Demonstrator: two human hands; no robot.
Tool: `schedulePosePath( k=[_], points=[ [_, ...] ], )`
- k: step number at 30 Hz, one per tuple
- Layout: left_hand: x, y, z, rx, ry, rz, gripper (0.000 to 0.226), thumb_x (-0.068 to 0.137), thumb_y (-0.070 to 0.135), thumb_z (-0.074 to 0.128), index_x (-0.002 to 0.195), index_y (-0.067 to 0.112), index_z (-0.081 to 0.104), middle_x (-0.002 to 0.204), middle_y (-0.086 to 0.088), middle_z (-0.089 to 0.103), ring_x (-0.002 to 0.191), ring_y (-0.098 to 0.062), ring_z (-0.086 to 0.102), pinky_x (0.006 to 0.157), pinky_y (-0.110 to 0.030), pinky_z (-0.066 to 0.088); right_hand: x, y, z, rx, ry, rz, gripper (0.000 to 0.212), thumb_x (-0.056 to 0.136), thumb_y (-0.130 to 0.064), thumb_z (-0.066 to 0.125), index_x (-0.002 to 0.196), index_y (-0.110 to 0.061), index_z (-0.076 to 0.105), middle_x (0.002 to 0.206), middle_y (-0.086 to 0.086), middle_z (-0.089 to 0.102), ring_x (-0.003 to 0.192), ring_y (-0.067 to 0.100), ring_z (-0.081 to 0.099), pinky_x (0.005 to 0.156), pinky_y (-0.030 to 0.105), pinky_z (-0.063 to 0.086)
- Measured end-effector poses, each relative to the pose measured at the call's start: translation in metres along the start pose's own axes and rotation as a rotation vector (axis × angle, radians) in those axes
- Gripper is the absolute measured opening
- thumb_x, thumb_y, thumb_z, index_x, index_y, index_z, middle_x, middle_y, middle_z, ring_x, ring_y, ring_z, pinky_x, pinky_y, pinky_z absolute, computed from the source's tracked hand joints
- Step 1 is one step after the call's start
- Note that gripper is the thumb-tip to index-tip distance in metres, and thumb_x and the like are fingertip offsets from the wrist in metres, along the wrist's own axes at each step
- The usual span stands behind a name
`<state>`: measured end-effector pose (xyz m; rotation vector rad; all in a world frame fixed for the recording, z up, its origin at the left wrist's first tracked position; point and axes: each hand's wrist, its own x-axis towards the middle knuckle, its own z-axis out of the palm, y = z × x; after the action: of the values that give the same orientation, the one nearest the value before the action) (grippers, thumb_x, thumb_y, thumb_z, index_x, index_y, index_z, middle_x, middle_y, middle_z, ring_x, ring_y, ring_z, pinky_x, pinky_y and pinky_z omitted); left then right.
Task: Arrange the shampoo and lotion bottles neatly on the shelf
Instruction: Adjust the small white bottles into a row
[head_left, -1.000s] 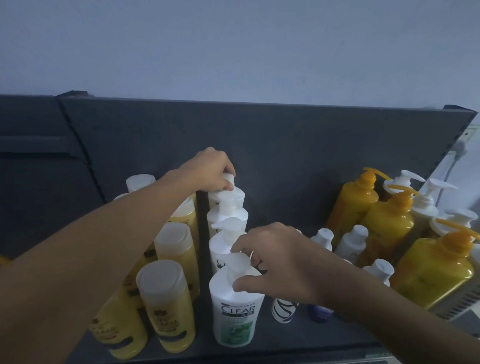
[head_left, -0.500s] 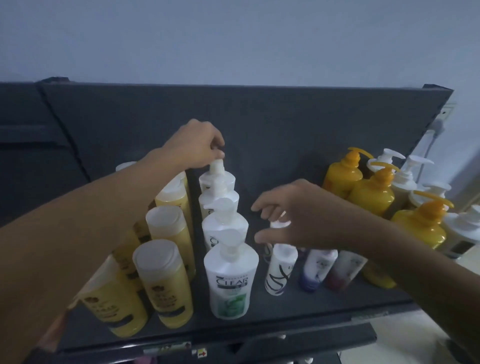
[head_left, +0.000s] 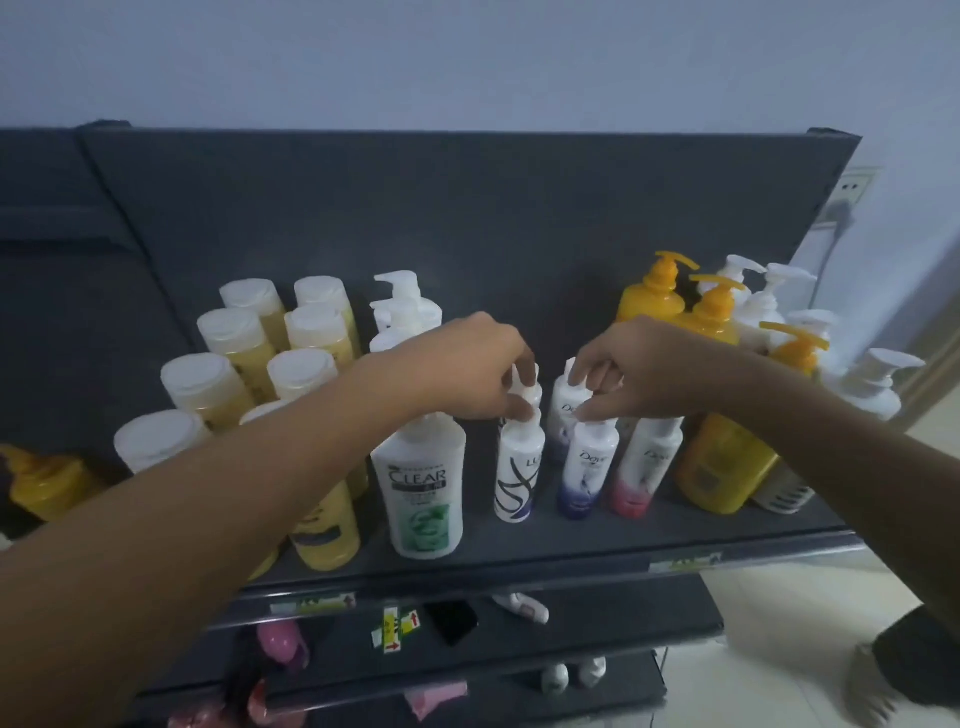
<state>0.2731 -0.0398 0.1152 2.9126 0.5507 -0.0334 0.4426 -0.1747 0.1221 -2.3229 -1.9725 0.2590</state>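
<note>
On the dark shelf (head_left: 571, 540) stands a row of white Clear pump bottles (head_left: 423, 483), with small white bottles to their right. My left hand (head_left: 467, 369) pinches the cap of the small black-patterned bottle (head_left: 517, 473). My right hand (head_left: 639, 369) grips the cap of a small Dove bottle (head_left: 589, 473) with a purple base; its fingers also touch the Dove bottle behind (head_left: 563, 405). A pink-based Dove bottle (head_left: 647, 467) stands beside them.
Yellow flat-capped bottles (head_left: 306, 374) fill the shelf's left side. Orange-yellow pump bottles (head_left: 711, 312) and white pump bottles (head_left: 878, 384) crowd the right end. Lower shelves (head_left: 467, 623) hold small items. A wall socket (head_left: 852, 189) is at right.
My left hand left the back Clear bottle's pump and came forward and right onto the black-patterned bottle. My right hand closed onto the Dove bottle caps. The camera tilted down.
</note>
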Motion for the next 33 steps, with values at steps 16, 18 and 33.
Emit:
schedulePosePath(
  k=[16,18,33],
  points=[
    [0.009,0.027,0.038,0.024,0.061,-0.184,0.035,0.085,0.039,0.074,0.119,0.027,0.075,0.105,-0.002,0.070,0.092,-0.023,0.068,0.067,-0.028,0.044,0.003,0.029,0.023,-0.062,0.008,-0.267,0.023,0.079,-0.019,0.075,0.101,-0.021,0.076,0.081,-0.019,0.056,0.072,-0.003,0.053,0.061,0.009,0.035],
    [0.010,0.028,0.038,0.014,0.070,-0.191,0.035,0.086,0.038,0.074,0.120,0.028,0.075,0.107,-0.002,0.071,0.092,-0.023,0.068,0.065,-0.027,0.043,0.004,0.029,0.022,-0.031,-0.011,-0.290,0.024,0.077,-0.018,0.076,0.100,-0.023,0.077,0.079,-0.020,0.059,0.068,-0.010,0.052,0.064,0.010,0.039],
    [0.010,0.019,0.037,0.002,0.028,-0.161,0.032,0.084,0.026,0.067,0.113,0.037,0.076,0.087,0.011,0.062,0.086,-0.013,0.062,0.073,-0.034,0.057,0.014,0.034,0.026,-0.030,-0.080,-0.318,0.030,0.078,-0.027,0.076,0.107,-0.030,0.073,0.096,-0.017,0.065,0.082,0.002,0.058,0.073,0.026,0.051]
  ],
)
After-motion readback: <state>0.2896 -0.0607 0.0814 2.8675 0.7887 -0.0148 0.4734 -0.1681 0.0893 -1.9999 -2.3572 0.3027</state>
